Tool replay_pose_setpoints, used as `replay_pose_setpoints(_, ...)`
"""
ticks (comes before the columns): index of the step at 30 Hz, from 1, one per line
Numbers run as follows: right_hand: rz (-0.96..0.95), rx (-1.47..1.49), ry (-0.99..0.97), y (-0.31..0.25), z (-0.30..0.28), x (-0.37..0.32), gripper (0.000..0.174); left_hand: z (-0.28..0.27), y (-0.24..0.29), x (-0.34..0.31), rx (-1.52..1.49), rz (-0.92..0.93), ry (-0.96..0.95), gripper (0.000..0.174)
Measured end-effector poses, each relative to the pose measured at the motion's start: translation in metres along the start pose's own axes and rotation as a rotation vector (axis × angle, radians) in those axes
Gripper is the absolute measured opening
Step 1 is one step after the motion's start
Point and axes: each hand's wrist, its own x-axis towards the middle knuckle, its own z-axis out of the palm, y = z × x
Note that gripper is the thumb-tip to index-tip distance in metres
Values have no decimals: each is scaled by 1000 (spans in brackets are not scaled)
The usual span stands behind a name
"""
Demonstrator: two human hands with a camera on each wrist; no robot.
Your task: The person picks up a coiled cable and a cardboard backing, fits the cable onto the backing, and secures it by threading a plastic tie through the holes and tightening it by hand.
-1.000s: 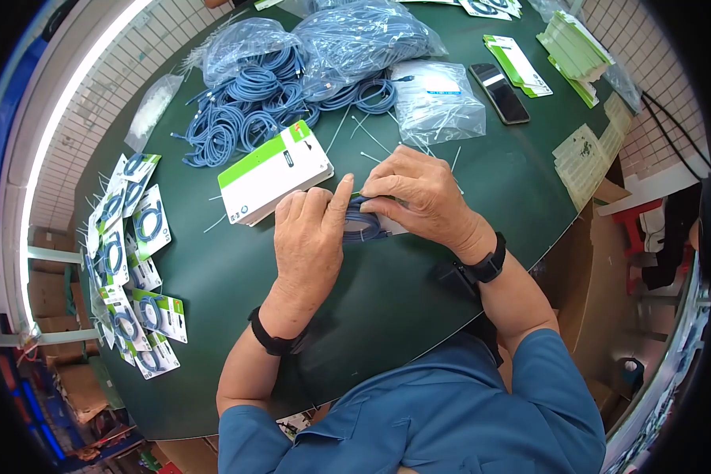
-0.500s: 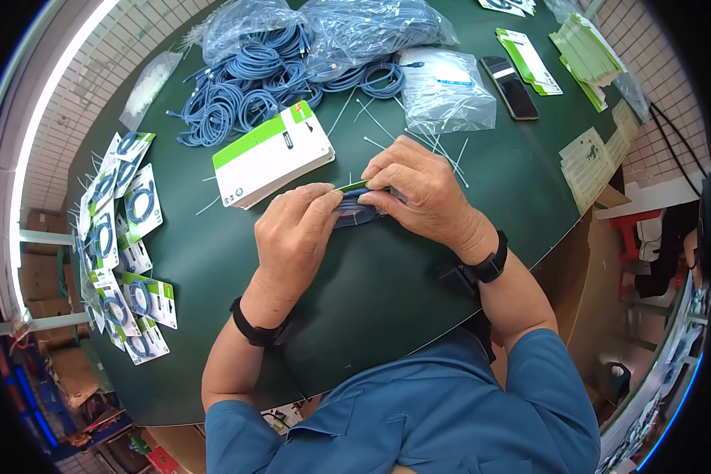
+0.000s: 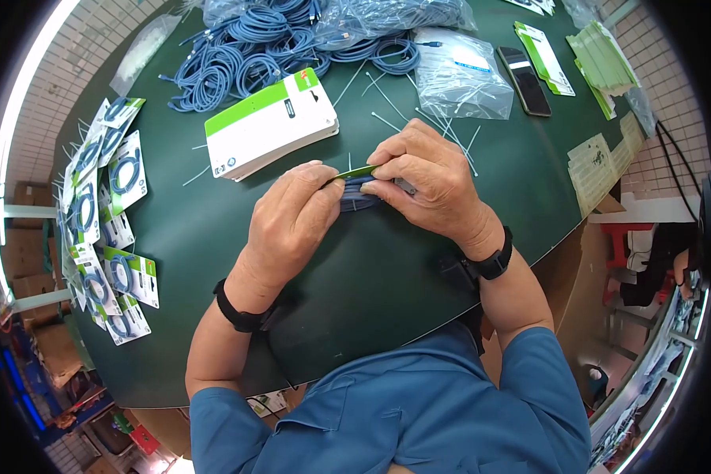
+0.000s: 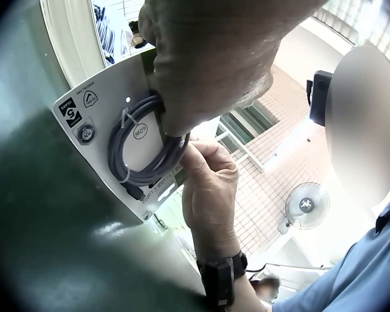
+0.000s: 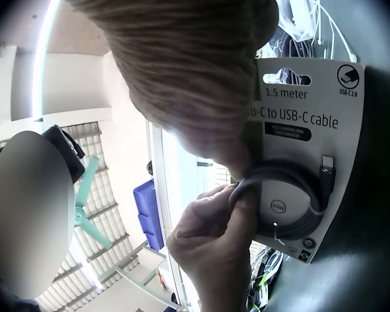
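Observation:
Both hands hold a printed backing card (image 5: pixel 341 146) for a USB-C cable, raised close over the table. A dark blue cable (image 4: pixel 119 153) lies coiled against its front, bound with a small white tie, one plug pointing up beside the coil. At the card's left side my left hand (image 3: pixel 292 213) pinches the upper edge with thumb and fingers. Opposite it, my right hand (image 3: pixel 430 182) pinches the other end, its thumb at the coil. From above, the card is nearly edge-on, and the fingers hide part of it.
Beyond the hands sits a stack of blank cards (image 3: pixel 268 130), with loose cable ties (image 3: pixel 387 99) to its right. A heap of cables (image 3: pixel 253 55), a bag of ties (image 3: pixel 462 79) and a phone (image 3: pixel 524 81) lie farther back. Several carded cables (image 3: pixel 126 174) pile up at left.
My left index finger, raised a second ago, has come down onto the card's edge. The card's green top edge now shows between the hands. The head view has shifted.

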Motion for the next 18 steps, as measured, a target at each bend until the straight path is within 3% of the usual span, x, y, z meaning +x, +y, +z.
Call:
replay_pose_setpoints(12,1,-57,-21,-2,-5,4,27,0,-3,0,-26,29,0,21)
replay_pose_setpoints(16,167,72,74,5,-18,2,20,0,0,0,-40,36,6,20)
replay_pose_setpoints(18,560,182,273,22,-24,-2,16,1,1,-1,-30,50,12,19)
